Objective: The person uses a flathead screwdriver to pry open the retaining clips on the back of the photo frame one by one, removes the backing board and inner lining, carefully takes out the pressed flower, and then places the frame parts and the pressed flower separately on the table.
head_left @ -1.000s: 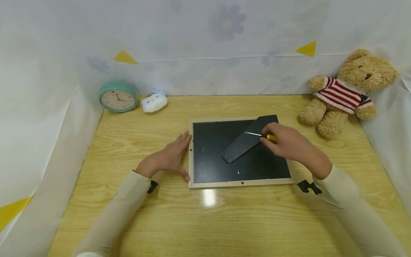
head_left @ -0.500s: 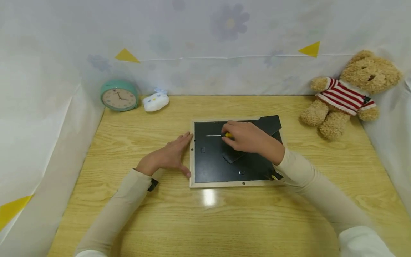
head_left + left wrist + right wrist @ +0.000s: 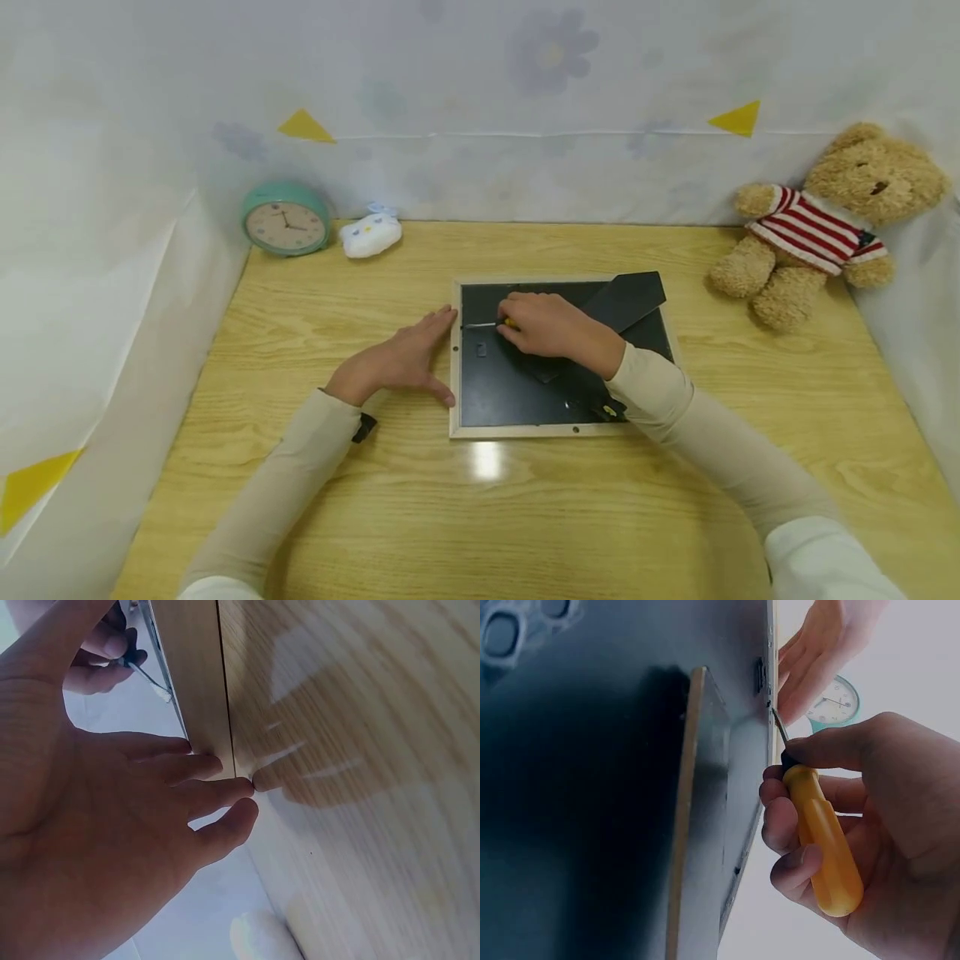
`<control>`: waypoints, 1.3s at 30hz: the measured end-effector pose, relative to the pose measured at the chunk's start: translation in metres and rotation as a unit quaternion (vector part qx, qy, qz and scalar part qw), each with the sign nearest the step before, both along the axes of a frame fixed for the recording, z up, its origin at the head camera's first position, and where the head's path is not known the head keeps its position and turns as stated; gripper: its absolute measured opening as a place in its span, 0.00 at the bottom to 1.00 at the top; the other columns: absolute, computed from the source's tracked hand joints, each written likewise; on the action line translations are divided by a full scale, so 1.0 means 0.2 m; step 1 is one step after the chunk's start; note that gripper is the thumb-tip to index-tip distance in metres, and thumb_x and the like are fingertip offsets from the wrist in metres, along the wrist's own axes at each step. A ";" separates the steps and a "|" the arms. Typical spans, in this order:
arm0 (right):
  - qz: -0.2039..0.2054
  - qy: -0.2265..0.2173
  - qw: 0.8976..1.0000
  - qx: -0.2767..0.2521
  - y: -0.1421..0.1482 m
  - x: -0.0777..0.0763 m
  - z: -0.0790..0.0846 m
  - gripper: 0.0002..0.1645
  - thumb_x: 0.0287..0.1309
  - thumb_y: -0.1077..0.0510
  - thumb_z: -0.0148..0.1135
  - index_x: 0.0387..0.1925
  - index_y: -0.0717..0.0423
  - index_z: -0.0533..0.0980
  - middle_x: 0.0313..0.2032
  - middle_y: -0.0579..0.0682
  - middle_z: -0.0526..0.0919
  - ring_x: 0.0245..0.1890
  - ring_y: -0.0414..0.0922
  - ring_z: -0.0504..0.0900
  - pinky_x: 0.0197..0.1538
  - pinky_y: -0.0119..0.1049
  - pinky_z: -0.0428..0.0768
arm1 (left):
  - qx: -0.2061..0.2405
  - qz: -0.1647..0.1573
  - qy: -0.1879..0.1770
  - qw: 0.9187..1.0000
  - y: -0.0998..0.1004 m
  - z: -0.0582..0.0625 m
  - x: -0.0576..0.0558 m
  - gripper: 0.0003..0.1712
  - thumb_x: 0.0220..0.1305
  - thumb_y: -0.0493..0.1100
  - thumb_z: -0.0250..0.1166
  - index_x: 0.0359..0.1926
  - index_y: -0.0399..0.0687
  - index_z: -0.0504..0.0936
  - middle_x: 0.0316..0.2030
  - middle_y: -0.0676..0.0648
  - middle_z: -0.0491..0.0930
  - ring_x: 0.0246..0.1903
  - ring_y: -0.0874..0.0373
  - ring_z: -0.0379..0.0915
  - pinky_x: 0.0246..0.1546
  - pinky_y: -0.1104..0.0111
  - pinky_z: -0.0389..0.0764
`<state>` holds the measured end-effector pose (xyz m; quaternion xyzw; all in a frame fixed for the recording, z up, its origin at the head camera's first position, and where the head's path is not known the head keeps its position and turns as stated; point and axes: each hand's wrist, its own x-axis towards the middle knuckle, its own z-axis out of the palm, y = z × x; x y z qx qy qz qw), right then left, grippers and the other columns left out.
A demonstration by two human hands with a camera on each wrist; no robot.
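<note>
A picture frame [image 3: 517,432] lies back side up on the table, its pale wooden rim around a black backing board [image 3: 495,392]. A black stand leg [image 3: 633,300] slants across the backing. My right hand [image 3: 555,325] grips a screwdriver [image 3: 825,847] with a yellow handle and black collar. In the right wrist view its metal tip meets the inner edge of the rim, near a small tab. My left hand [image 3: 397,358] rests along the rim's left side, thumb and fingers spread, fingertips touching the wood in the left wrist view.
At the back left stand a teal clock [image 3: 287,225] and a small white plush item [image 3: 371,235]. A teddy bear [image 3: 813,233] in a striped shirt sits at the back right. Floral cloth [image 3: 480,167] hangs behind the wooden table [image 3: 480,533].
My right hand has carried the screwdriver leftward from over the stand leg to the frame's left inner edge. My left hand keeps its place on the rim.
</note>
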<state>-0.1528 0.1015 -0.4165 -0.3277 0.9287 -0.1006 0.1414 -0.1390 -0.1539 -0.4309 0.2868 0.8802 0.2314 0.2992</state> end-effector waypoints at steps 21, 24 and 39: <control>0.017 -0.043 0.998 -0.035 -0.04 -0.01 -0.01 0.16 0.74 0.57 0.53 0.35 0.57 0.84 0.23 0.47 0.77 0.21 0.41 0.76 0.29 0.39 0.73 | -0.009 -0.002 0.001 1.000 0.01 0.01 0.01 0.78 0.43 0.62 0.81 0.80 0.42 0.38 0.79 0.41 0.36 0.77 0.40 0.33 0.72 0.41 0.47; 0.018 -0.043 0.998 -0.033 -0.05 -0.01 -0.01 0.16 0.74 0.57 0.53 0.36 0.57 0.84 0.23 0.47 0.78 0.21 0.41 0.76 0.30 0.39 0.74 | -0.008 0.000 0.002 1.000 0.01 0.02 0.01 0.78 0.42 0.62 0.82 0.80 0.42 0.38 0.79 0.41 0.36 0.77 0.39 0.33 0.72 0.41 0.47; 0.017 -0.043 0.997 -0.054 -0.07 -0.04 -0.04 0.14 0.72 0.57 0.55 0.41 0.59 0.85 0.30 0.50 0.84 0.22 0.40 0.77 0.31 0.38 0.75 | -0.002 -0.001 -0.010 1.000 0.02 0.01 0.01 0.79 0.42 0.60 0.82 0.79 0.41 0.36 0.78 0.40 0.33 0.76 0.38 0.30 0.71 0.40 0.47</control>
